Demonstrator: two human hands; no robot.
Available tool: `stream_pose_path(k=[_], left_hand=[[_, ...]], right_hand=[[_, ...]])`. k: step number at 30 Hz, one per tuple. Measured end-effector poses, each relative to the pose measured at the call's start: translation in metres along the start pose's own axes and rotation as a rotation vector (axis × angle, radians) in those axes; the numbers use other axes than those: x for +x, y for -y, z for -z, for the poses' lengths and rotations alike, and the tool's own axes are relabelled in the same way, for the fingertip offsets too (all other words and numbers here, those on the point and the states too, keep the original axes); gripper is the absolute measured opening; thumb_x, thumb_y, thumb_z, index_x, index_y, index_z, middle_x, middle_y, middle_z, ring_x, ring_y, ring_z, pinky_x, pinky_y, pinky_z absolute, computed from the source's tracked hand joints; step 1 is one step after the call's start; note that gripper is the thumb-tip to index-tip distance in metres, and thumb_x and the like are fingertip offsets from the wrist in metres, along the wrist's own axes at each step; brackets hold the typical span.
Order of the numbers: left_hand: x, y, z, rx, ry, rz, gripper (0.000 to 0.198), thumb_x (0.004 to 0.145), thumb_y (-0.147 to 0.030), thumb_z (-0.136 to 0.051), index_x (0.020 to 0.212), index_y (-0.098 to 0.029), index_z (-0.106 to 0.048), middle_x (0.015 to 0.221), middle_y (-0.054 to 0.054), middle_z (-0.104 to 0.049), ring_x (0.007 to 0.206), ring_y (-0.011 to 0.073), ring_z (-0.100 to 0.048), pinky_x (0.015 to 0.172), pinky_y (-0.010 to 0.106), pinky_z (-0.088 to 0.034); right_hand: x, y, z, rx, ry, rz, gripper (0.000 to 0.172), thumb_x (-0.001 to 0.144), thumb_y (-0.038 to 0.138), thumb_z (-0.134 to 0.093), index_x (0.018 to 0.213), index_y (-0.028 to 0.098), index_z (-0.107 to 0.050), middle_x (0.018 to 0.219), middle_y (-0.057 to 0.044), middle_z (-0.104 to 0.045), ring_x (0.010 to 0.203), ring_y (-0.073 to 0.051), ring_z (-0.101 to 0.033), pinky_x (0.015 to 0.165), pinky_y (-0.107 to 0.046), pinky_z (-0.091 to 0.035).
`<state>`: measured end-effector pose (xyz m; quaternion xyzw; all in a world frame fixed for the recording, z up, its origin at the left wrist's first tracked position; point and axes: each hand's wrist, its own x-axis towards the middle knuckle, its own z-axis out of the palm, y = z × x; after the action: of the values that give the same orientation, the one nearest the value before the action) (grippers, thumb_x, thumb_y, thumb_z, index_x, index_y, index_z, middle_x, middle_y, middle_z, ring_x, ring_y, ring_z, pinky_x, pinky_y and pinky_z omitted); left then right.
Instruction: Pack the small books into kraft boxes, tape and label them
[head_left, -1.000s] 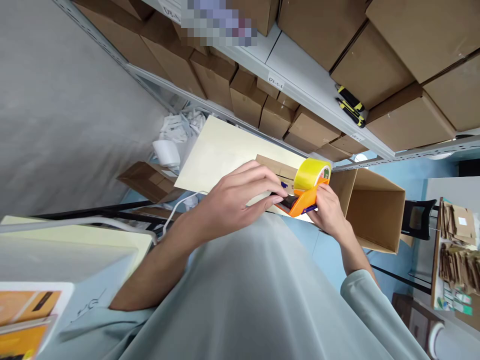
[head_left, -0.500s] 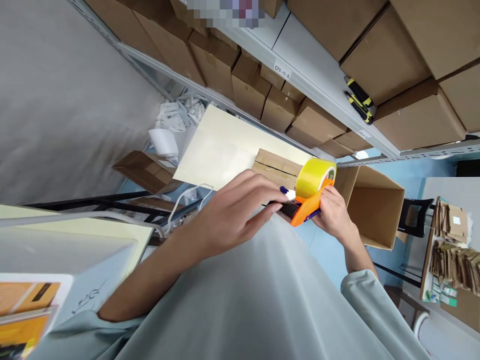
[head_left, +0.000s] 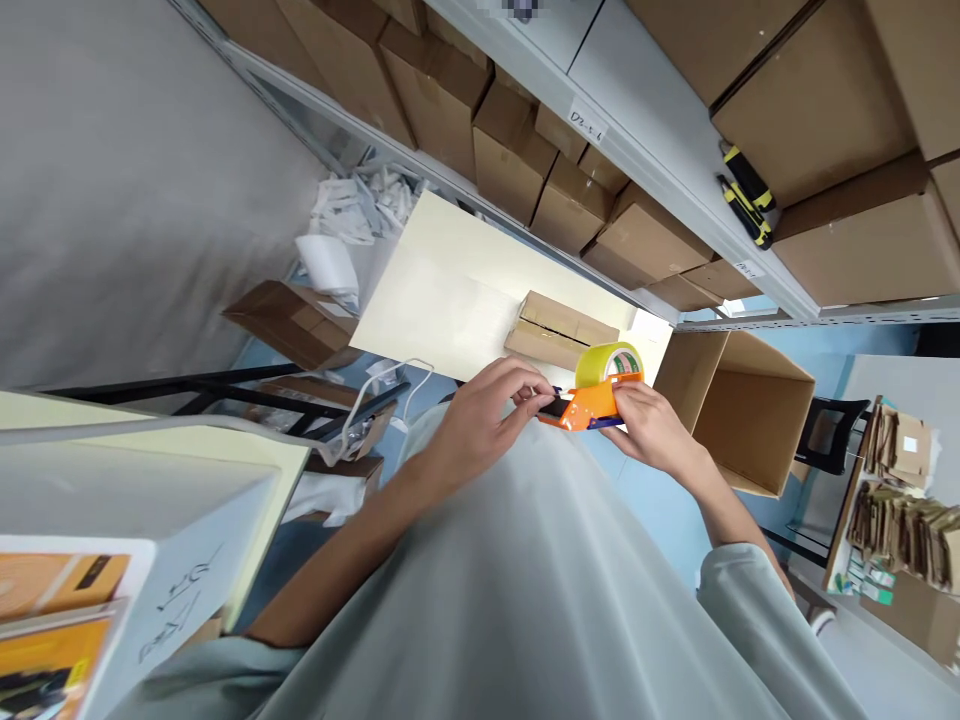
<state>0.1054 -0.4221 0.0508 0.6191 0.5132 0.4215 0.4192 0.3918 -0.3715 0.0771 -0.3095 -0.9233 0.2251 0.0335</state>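
An orange tape dispenser (head_left: 591, 404) with a wide roll of yellow tape (head_left: 598, 365) is held in front of my body. My right hand (head_left: 654, 425) is wrapped round its back end. At the other end, my left hand (head_left: 491, 412) has thumb and fingertips pinched together against the dispenser's dark front part; whether a strip of tape is between them I cannot make out. Just beyond the roll, a closed flat cardboard box (head_left: 566, 325) lies on a cream tabletop (head_left: 431, 285).
Cardboard boxes (head_left: 517, 150) fill the shelf behind the table. Two yellow-and-black utility knives (head_left: 744, 210) lie on the upper shelf. A large open carton (head_left: 757, 420) stands to the right, a smaller open carton (head_left: 292, 325) to the left. A white cable (head_left: 349, 425) hangs at left.
The dispenser has shifted left and turned more level, with both hands still on it. My left fingers have curled from stretched out into a pinch. The camera view has shifted slightly.
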Motion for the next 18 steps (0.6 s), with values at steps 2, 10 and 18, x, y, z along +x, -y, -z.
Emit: stream_pose_path(k=[2,10,18], left_hand=[[-0.002,0.011,-0.004,-0.023,-0.028,0.052,0.015,0.108,-0.027,-0.059,0.101,-0.022,-0.072,0.108,0.004,-0.072,0.089,0.0155,-0.068,0.081,0.028,-0.057],[0.018,0.056,-0.005,-0.196,0.052,0.474,0.026,0.1,-0.045,-0.063,0.099,-0.021,-0.073,0.068,-0.004,-0.058,0.061,0.0143,-0.052,0.06,0.026,-0.043],[0.061,0.119,0.031,-0.268,0.096,0.662,0.036,0.086,-0.051,-0.076,0.097,-0.017,-0.078,0.075,0.002,-0.07,0.059,0.0144,-0.056,0.058,0.027,-0.046]], right_hand=[[0.005,-0.003,-0.005,0.028,0.066,-0.031,0.032,0.11,0.055,-0.06,0.105,0.024,-0.061,0.095,-0.01,-0.075,0.09,-0.03,-0.072,0.092,-0.048,-0.061],[0.042,-0.021,-0.01,0.209,0.327,-0.196,0.041,0.111,0.063,-0.057,0.102,0.024,-0.063,0.082,-0.003,-0.069,0.071,-0.023,-0.066,0.067,-0.035,-0.053],[0.065,-0.063,0.02,0.686,0.569,-0.519,0.053,0.098,0.074,-0.071,0.1,0.021,-0.074,0.079,-0.001,-0.078,0.063,-0.017,-0.064,0.058,-0.029,-0.049]])
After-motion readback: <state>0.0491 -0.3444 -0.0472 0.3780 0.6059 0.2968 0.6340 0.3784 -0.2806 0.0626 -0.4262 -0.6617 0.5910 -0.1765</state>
